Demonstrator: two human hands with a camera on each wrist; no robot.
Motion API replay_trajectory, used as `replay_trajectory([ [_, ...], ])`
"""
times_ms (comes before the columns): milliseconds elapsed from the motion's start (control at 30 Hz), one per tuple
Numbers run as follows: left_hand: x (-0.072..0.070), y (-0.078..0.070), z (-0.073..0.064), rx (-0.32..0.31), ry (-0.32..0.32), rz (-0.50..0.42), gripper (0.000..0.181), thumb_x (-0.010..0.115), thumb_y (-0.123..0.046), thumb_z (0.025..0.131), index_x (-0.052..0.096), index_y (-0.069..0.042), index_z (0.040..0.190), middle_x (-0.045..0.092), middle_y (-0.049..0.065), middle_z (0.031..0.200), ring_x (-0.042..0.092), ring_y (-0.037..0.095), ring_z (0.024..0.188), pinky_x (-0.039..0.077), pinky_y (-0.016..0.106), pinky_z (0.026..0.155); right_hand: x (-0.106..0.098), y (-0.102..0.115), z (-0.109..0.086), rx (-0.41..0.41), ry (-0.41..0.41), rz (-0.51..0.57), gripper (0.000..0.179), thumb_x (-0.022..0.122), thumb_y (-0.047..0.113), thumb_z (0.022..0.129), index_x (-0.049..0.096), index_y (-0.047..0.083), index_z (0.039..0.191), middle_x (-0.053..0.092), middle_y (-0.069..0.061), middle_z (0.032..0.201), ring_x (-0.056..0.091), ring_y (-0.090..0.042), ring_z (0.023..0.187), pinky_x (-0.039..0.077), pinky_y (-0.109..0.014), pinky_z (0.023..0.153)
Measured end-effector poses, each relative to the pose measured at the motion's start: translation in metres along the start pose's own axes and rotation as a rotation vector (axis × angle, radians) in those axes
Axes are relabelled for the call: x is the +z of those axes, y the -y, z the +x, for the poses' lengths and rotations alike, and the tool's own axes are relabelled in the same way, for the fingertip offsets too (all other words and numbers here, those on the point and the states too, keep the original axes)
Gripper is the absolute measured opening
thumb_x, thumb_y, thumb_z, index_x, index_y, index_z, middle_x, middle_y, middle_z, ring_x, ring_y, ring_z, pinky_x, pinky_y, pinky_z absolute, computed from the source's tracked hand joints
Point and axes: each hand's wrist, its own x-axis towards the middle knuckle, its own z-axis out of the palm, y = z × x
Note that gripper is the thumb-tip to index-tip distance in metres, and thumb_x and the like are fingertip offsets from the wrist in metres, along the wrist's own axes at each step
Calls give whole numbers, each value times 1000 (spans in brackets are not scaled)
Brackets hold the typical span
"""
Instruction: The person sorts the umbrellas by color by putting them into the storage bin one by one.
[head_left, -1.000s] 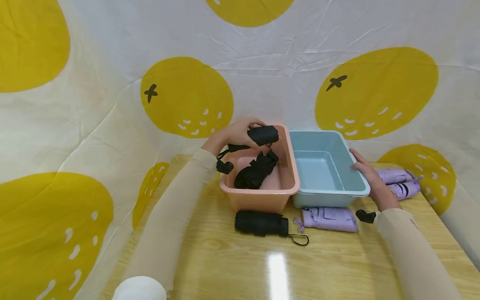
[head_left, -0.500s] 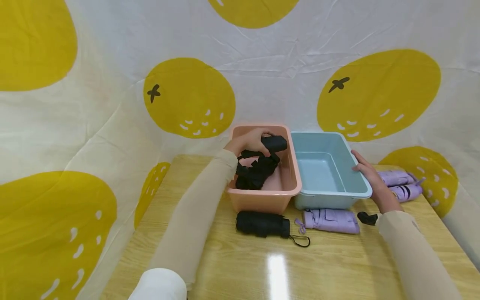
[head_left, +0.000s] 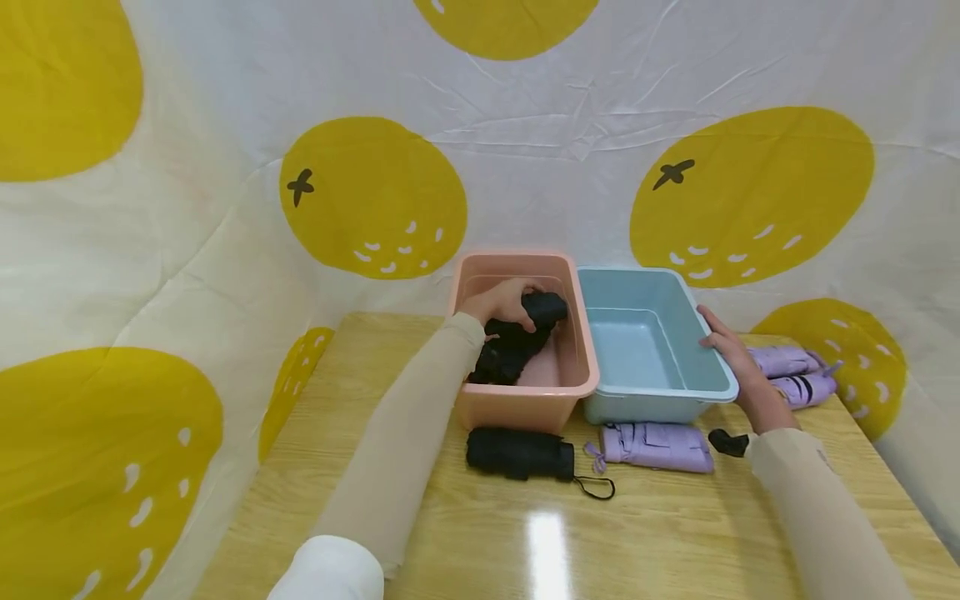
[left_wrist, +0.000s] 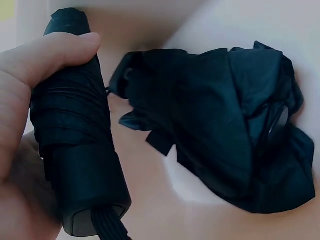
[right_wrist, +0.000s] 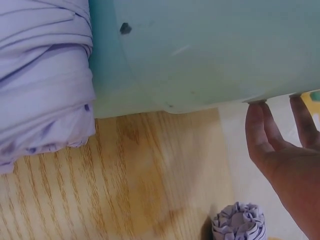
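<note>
My left hand [head_left: 504,303] grips a folded black umbrella [head_left: 547,309] down inside the pink bin [head_left: 517,410]. In the left wrist view the thumb wraps over the held umbrella [left_wrist: 75,115], whose handle end and strap point down. Beside it on the bin floor lies a second black umbrella [left_wrist: 210,120], loosely bunched. Over at the blue bin [head_left: 652,407], my right hand [head_left: 738,358] holds the right rim, thumb on the inner side. The right wrist view shows its fingers [right_wrist: 258,125] at the edge of the blue bin wall [right_wrist: 200,55].
Both bins stand side by side on a wooden table [head_left: 465,533]. In front lie a folded black umbrella [head_left: 517,454] and a purple umbrella [head_left: 660,447]. More purple umbrellas [head_left: 802,388] lie right of the blue bin. A patterned cloth [head_left: 525,183] hangs behind.
My left hand has carried the black umbrella from above the pink bin's left side rightward and down into it. The right hand has stayed on the blue rim.
</note>
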Motion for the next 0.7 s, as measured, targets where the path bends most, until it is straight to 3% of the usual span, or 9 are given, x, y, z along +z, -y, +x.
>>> replay_trajectory([
  [167,8,4,6,-11,1,27,75,84,-18,75,47,-13,141,45,8,143,45,23,124,39,35,101,1,-2,-1,-3,-10,5,68,28,5,102,-3,34,156,-12,3,161,8,-20,142,45,-16,83],
  [300,15,7,9,-33,15,-1,77,84,-17,76,45,-13,143,43,9,145,44,25,127,39,36,101,0,-1,-2,-14,-12,25,68,26,2,101,-5,30,156,-13,4,161,8,-16,142,42,-15,85],
  [533,25,16,18,-57,2,-78,78,85,-15,74,47,-13,142,43,8,147,43,25,128,40,36,101,-2,2,-2,-36,-8,19,68,24,1,101,-6,28,156,-14,1,161,5,-18,142,40,-13,85],
  [700,31,24,20,-95,44,-90,80,83,-13,76,43,-11,144,39,9,150,40,27,132,38,38,103,-1,1,0,-11,-22,21,69,27,2,101,-3,31,156,-13,4,161,0,-20,144,41,-15,88],
])
